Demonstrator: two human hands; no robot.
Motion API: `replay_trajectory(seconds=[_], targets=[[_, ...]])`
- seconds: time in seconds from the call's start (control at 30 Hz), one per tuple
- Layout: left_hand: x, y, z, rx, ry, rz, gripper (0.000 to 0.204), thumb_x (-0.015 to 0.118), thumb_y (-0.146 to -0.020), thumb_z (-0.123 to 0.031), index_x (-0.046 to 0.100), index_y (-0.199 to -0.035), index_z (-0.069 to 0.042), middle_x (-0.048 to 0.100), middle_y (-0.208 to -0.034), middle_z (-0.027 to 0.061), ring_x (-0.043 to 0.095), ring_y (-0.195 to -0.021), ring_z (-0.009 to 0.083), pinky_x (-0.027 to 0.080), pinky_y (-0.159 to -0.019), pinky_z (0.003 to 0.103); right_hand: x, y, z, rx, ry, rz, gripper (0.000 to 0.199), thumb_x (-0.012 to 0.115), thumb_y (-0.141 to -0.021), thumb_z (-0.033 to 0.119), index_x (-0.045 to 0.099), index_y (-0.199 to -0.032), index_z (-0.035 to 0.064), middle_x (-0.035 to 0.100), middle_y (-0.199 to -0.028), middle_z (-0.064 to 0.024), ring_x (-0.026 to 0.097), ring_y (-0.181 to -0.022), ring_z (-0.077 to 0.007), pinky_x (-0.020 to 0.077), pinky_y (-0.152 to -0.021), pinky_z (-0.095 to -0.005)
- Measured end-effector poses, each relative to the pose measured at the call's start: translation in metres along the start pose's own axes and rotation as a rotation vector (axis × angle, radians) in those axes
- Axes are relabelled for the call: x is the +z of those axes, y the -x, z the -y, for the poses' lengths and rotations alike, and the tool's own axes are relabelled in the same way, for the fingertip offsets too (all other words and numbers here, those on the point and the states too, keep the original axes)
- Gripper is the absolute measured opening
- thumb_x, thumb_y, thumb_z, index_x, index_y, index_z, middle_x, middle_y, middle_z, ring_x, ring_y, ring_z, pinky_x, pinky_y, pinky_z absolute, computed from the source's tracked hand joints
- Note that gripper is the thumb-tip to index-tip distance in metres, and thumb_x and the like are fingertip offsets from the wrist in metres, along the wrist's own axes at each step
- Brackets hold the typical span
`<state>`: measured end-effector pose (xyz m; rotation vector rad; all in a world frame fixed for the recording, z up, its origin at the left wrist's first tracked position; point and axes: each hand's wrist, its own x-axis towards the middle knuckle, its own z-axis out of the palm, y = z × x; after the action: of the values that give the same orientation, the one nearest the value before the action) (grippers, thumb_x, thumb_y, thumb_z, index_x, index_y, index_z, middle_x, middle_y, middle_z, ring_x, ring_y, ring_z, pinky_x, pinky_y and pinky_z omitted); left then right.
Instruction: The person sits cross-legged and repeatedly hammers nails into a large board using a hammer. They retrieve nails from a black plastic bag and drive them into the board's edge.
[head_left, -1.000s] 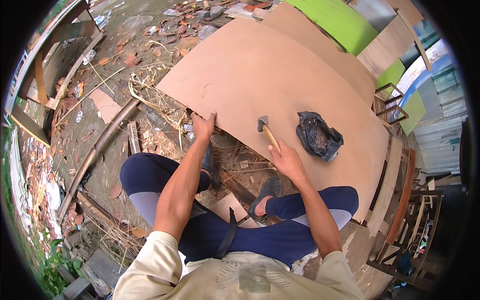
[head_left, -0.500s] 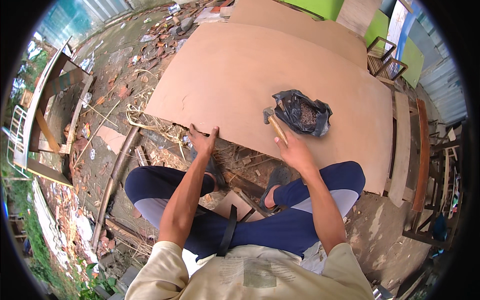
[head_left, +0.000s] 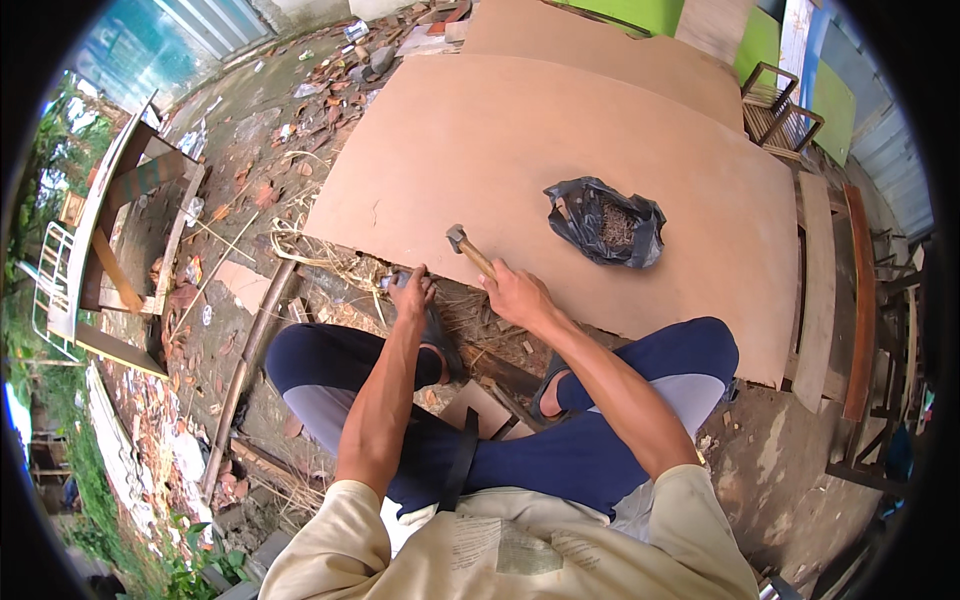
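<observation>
A hammer with a wooden handle is gripped in my right hand. Its metal head is just above the brown board, close to the near edge. To the left of it, my left hand is at that same edge with its fingers curled in. Whatever those fingers pinch, if anything, is too small to make out. On the board, beyond and to the right of the hammer, lies an open black plastic bag holding a heap of nails.
A wooden frame runs along the ground at left, beside dry straw and leaves. An overturned piece of furniture stands farther left. Wooden planks lie at the board's right, with a wooden rack beyond.
My right hand has brought the hammer leftward, away from the bag and nearer my left hand. My left hand has gone from spread fingers on the board's edge to curled ones.
</observation>
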<state>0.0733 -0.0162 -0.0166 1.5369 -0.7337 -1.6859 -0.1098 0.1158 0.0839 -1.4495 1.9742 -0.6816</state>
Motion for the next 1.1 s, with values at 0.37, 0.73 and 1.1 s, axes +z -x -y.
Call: replay_trajectory(seconds=[0.37, 0.73, 1.1], targets=[[0.004, 0.003, 0.003, -0.05, 0.103, -0.022, 0.074, 0.073, -0.088, -0.013, 0.026, -0.145, -0.01, 0.061, -0.104, 0.0089, 0.062, -0.085, 0.0188, 0.054, -0.072, 0.035, 0.038, -0.021, 0.007, -0.252, 0.109, -0.059, 0.027, 0.054, -0.1, 0.027, 0.049, -0.108, 0.0019, 0.064, -0.064, -0.0253, 0.065, -0.062, -0.0483, 0.0512, -0.056, -0.0568], [0.005, 0.002, 0.001, -0.073, 0.125, -0.044, 0.072, 0.073, -0.087, -0.011, 0.029, -0.144, -0.01, 0.061, -0.11, 0.0101, 0.062, -0.091, 0.0211, 0.053, -0.072, 0.038, 0.031, -0.025, 0.011, -0.248, 0.241, 0.026, 0.024, 0.056, -0.099, 0.026, 0.049, -0.104, 0.0033, 0.06, -0.064, -0.0277, 0.062, -0.064, -0.0502, 0.048, -0.055, -0.0556], [0.01, 0.001, 0.0, -0.091, 0.13, -0.066, 0.068, 0.07, -0.087, -0.009, 0.03, -0.143, -0.01, 0.062, -0.105, 0.0094, 0.064, -0.081, 0.0195, 0.057, -0.069, 0.036, 0.032, -0.014, 0.012, -0.154, 0.157, -0.011, 0.029, 0.055, -0.099, 0.027, 0.049, -0.104, -0.0003, 0.062, -0.066, -0.03, 0.064, -0.068, -0.0523, 0.0508, -0.061, -0.0587]])
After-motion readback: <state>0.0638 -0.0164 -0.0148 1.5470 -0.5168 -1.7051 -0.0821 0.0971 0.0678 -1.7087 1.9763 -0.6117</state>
